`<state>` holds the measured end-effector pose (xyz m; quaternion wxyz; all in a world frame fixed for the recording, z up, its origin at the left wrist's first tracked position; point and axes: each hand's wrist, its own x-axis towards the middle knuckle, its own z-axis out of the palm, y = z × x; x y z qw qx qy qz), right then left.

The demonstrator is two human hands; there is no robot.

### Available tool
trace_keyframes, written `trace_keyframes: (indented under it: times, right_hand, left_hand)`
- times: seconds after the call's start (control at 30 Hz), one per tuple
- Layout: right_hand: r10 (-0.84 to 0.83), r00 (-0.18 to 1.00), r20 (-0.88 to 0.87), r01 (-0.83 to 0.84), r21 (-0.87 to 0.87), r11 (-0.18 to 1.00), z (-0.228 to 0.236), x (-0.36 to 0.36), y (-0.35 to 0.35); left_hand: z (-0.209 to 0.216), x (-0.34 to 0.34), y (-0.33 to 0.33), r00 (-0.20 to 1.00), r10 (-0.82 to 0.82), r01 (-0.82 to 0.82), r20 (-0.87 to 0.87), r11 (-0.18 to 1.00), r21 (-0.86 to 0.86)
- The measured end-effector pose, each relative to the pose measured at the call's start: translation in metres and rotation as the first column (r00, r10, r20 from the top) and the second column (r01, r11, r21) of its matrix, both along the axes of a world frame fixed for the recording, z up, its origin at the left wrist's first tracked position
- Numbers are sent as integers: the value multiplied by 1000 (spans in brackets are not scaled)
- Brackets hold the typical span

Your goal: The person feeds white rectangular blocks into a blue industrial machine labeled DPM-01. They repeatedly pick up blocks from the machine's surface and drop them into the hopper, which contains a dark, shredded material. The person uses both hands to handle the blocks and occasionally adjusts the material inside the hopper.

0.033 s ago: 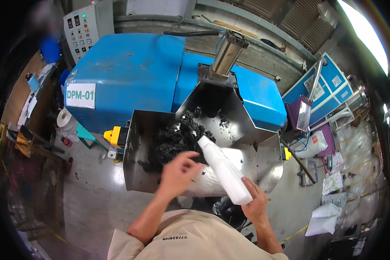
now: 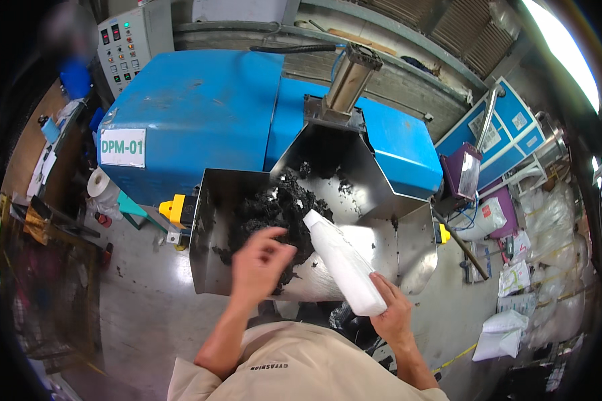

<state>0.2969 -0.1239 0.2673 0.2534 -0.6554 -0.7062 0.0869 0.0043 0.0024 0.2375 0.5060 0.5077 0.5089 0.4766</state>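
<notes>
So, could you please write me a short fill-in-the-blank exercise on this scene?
1. The person's ____ hand grips the white block.
2. Near the left hand lie scraps coloured ____.
3. Behind the hopper, the machine cover is coloured ____.
4. The control panel stands toward the picture's upper ____ corner.

Missing words: right; black; blue; left.

Tray: before the machine.
Clumps: in the tray, mostly left.
Block: over the tray, right of the clumps.
Left hand: left of the block.
Right hand: at the block's near end.
Cabinet: behind the machine, left.
</notes>
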Motion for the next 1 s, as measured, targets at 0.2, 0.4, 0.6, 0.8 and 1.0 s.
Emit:
trace_keyframes:
  times: [0.2,0.4,0.6,0.8,1.0]
  right_hand:
    - [66,991,112,-62,-31,998,-8,-22,11]
    - [46,994,101,-38,-80,996,27,-9,-10]
    - [94,977,193,-78,-87,993,-55,-38,12]
    - [80,968,238,-59,-94,994,-108,-56,61]
    - [-60,986,152,53,50,997,-114,-53,160]
  left_hand:
    - [-57,-96,-7,769,633,-584,-90,753,304]
    - [-104,-119,-20,585,732,-651,-349,680,336]
    - [-112,-103,-10,546,686,-640,-481,712,289]
    - [-123,-108,-7,559,688,-644,-463,712,279]
    - [-121,-108,-6,533,665,-653,-524,716,244]
